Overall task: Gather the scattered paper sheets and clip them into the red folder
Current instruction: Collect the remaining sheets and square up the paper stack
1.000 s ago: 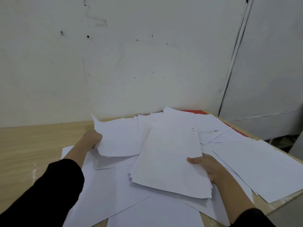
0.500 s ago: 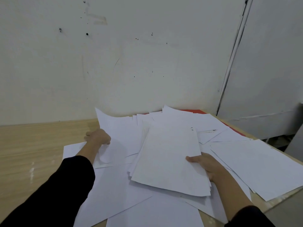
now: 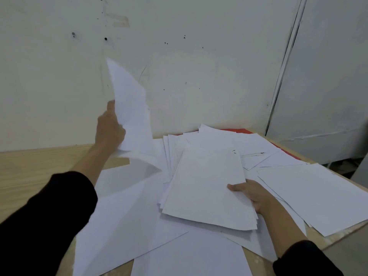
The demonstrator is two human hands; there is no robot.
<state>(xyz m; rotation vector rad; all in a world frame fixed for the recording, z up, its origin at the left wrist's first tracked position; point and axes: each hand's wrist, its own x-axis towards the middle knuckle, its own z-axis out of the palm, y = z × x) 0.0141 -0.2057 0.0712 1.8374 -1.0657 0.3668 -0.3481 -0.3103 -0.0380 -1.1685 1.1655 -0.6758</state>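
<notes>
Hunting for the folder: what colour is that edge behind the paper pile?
Red: the folder, seen best in the head view.

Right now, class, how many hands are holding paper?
2. The left hand holds a single sheet raised over the table; the right hand grips the edge of a stack resting on loose sheets.

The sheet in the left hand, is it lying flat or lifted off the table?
Lifted. The left hand grips the sheet, which stands curved upright in the air, its top corner high against the wall.
</notes>
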